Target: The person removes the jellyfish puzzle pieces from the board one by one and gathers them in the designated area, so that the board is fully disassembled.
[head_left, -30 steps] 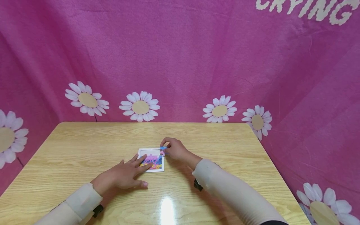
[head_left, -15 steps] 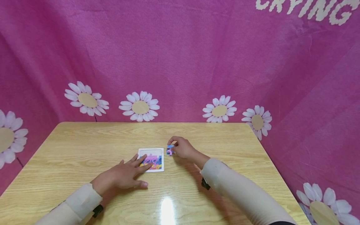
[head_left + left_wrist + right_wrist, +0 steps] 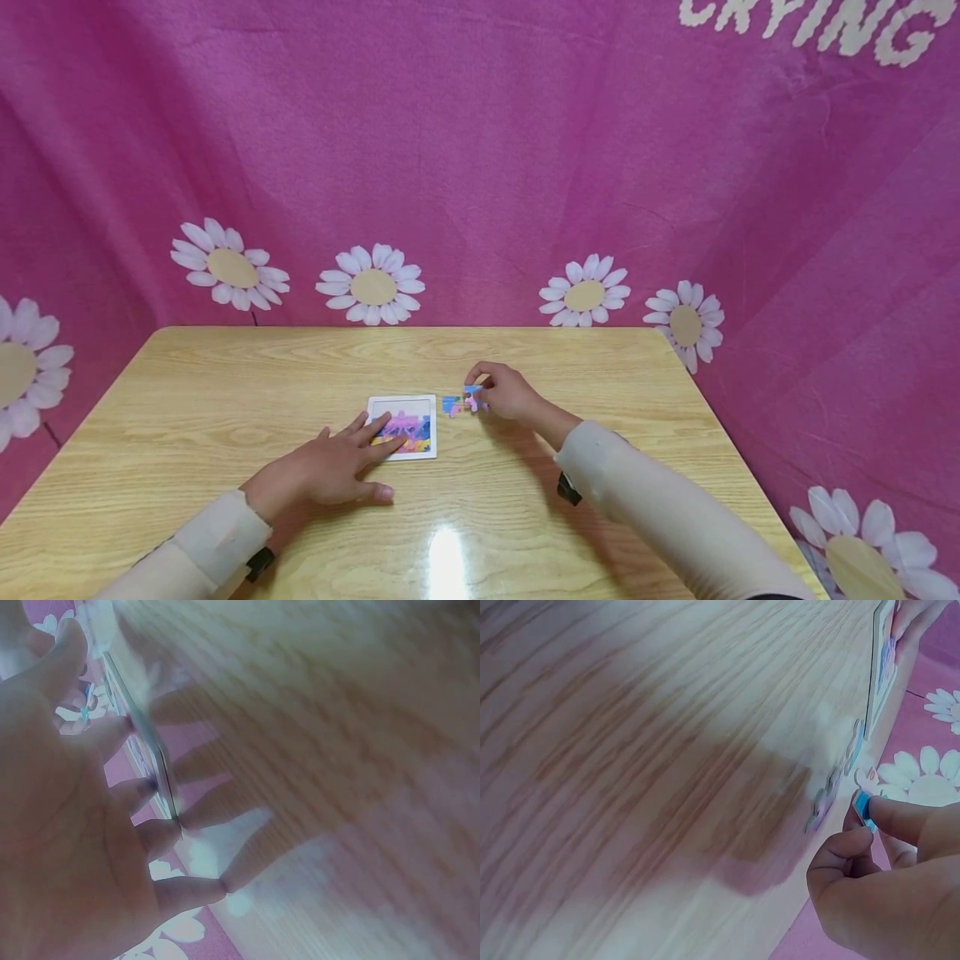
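A white-framed puzzle (image 3: 433,427) lies on the table, its lower part filled with pink, blue and yellow pieces and its top strip bare. My left hand (image 3: 330,468) rests with spread, straight fingers on the frame's left side and the pieces. Just right of the frame lies a loose blue and pink piece (image 3: 451,406). Beyond it my right hand (image 3: 510,397) pinches another blue and pink piece (image 3: 472,395) between thumb and finger. In the right wrist view the held piece (image 3: 865,809) is tilted above the table, with flat pieces (image 3: 823,801) beside it.
The wooden table (image 3: 300,367) ends at the back against a pink cloth (image 3: 480,167) with white daisies. A bright light reflection (image 3: 447,558) shows on the tabletop near the front. Both forearms reach in from the front edge.
My right hand has moved right, away from the frame, with a piece in its fingers. A loose piece now shows between frame and hand. My left hand has stayed in place.
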Demonstrator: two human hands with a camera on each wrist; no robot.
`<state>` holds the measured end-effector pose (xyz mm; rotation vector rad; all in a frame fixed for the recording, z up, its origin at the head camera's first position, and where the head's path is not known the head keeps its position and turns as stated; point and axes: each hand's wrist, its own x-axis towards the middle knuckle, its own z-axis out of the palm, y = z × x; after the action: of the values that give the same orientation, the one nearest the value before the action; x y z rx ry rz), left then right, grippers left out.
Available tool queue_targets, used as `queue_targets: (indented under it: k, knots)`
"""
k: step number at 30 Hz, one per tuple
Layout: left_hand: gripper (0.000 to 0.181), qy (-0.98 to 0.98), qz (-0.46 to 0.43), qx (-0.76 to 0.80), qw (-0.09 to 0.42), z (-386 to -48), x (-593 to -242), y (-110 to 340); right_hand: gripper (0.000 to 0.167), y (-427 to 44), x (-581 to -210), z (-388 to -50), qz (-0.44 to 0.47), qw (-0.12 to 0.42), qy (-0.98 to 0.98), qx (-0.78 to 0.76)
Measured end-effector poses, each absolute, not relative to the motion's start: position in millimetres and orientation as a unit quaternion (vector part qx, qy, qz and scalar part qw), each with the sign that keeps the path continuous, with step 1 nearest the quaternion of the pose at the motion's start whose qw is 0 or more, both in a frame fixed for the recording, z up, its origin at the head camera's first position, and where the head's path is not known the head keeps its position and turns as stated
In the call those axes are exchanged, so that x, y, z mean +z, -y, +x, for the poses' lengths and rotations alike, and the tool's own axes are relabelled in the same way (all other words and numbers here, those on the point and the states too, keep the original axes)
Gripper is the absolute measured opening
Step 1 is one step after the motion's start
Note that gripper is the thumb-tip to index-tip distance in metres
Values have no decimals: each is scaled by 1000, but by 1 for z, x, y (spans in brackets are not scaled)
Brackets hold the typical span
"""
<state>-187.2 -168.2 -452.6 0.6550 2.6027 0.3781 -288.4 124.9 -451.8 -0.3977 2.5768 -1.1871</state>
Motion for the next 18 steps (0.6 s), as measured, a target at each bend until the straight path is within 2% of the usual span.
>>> queue_targets:
  k: [18]
  knots:
    - [85,-938,241,140,208,-187,-451,168,15,-157,-456,-292,-125,124,-901,-396]
